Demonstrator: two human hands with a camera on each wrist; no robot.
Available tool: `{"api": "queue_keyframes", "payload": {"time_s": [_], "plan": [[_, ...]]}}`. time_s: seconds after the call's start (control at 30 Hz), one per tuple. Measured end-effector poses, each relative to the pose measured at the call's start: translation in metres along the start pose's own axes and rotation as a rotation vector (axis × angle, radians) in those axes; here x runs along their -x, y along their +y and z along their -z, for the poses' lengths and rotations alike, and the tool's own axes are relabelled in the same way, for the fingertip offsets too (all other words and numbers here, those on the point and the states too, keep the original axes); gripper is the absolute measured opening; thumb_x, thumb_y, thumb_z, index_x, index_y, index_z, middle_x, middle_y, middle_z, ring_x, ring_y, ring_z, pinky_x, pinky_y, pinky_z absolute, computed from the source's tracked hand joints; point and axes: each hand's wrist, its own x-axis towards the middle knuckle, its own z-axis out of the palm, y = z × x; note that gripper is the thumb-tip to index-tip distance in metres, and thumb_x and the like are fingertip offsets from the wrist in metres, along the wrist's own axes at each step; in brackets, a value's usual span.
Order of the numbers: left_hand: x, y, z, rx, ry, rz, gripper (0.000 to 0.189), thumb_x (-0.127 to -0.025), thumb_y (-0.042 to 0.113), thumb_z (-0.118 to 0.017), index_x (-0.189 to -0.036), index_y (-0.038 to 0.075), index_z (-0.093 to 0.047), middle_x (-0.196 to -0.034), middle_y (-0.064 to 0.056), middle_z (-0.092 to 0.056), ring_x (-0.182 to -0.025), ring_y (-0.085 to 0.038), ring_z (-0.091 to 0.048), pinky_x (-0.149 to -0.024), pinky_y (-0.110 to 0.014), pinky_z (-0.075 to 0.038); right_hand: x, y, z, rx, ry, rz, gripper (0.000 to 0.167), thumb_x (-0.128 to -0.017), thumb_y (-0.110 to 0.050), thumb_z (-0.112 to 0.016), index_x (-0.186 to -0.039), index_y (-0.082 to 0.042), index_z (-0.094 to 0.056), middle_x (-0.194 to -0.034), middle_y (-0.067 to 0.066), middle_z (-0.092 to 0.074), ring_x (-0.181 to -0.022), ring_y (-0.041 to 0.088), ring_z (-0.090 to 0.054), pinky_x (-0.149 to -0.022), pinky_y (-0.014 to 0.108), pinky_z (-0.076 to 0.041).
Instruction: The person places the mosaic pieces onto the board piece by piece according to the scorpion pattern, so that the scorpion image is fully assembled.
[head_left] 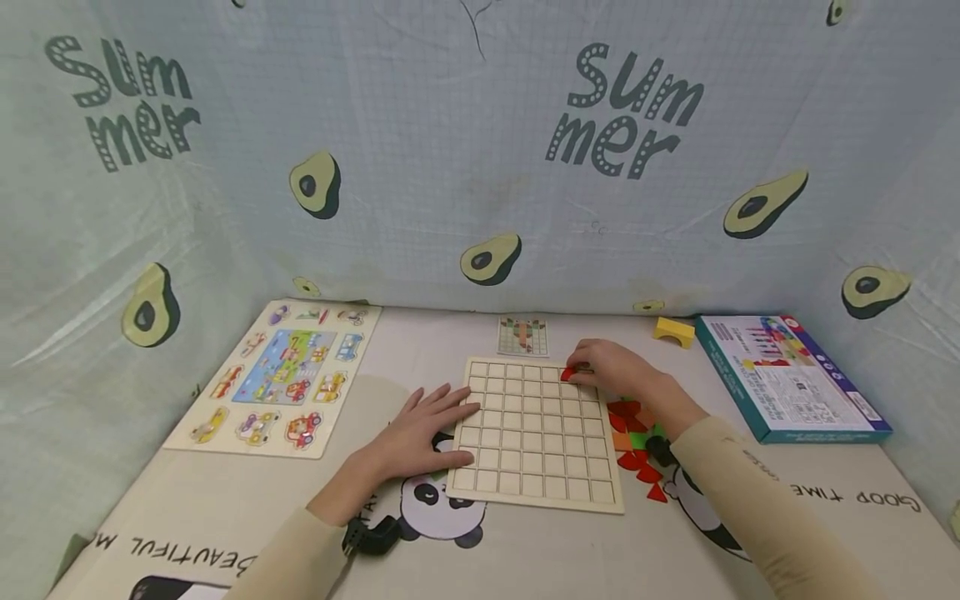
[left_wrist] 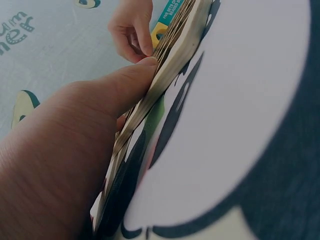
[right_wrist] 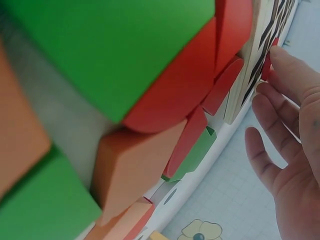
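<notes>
A wooden grid board (head_left: 534, 435) with square recesses lies flat on the table in the head view. My left hand (head_left: 411, 440) rests at its left edge, fingers spread and nearly straight; the left wrist view has the thumb (left_wrist: 127, 82) against the rim. At the board's far right corner, my right hand (head_left: 618, 369) pinches a small red piece (head_left: 567, 375) between thumb and fingers, over a top-row square. The right wrist view also catches this red piece (right_wrist: 267, 66), partly hidden by the fingers. Beside the board's right edge lie loose red, green and orange blocks (head_left: 630, 461), some hidden beneath the right forearm.
Behind the board lies a small pattern card (head_left: 523, 337). A vehicle picture puzzle (head_left: 281, 379) lies to the left. On the right are a yellow arch block (head_left: 674, 331) and a flat game box (head_left: 795, 379). A printed cloth wall (head_left: 420, 167) encloses the table's back and sides.
</notes>
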Motion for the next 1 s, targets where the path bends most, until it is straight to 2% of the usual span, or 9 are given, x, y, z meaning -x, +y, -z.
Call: {"api": "queue_keyframes", "payload": {"time_s": [0.2,0.57,0.83,1.0], "plan": [[-0.001,0.000,-0.001,0.008,0.002,-0.008,0.077,-0.091,0.059,-0.063,-0.154,0.018,-0.046,-0.163,-0.005,-0.031,-0.152,-0.034,-0.017,-0.118,-0.062,-0.007,0.003,0.003,-0.001,-0.033,0.012,0.009,0.018,-0.095,-0.018,-0.073,-0.108,-0.006,-0.075,-0.102,0.001,-0.064,-0.092,0.020,-0.062,-0.084,0.039,-0.055],[-0.002,0.002,-0.002,0.001,0.008,-0.015,0.077,-0.090,0.058,-0.065,-0.154,0.018,-0.046,-0.163,-0.005,-0.031,-0.152,-0.034,-0.017,-0.118,-0.062,-0.007,0.007,0.007,-0.003,-0.019,0.017,-0.006,0.020,-0.096,-0.019,-0.072,-0.110,-0.006,-0.075,-0.103,0.002,-0.064,-0.092,0.021,-0.062,-0.084,0.040,-0.055],[0.001,0.001,-0.005,-0.002,0.012,-0.016,0.077,-0.090,0.058,-0.064,-0.154,0.018,-0.046,-0.163,-0.005,-0.031,-0.151,-0.035,-0.018,-0.118,-0.063,-0.008,0.014,0.003,0.003,-0.098,0.016,-0.117,0.025,-0.097,-0.019,-0.071,-0.117,-0.005,-0.074,-0.112,0.004,-0.065,-0.100,0.023,-0.062,-0.092,0.044,-0.053],[0.001,0.000,-0.003,-0.003,0.019,-0.009,0.078,-0.090,0.058,-0.065,-0.154,0.018,-0.046,-0.163,-0.004,-0.031,-0.151,-0.034,-0.018,-0.118,-0.062,-0.007,0.020,0.003,0.008,-0.119,0.040,-0.150,0.027,-0.098,-0.019,-0.070,-0.120,-0.006,-0.073,-0.114,0.005,-0.065,-0.100,0.024,-0.062,-0.090,0.045,-0.053]]}}
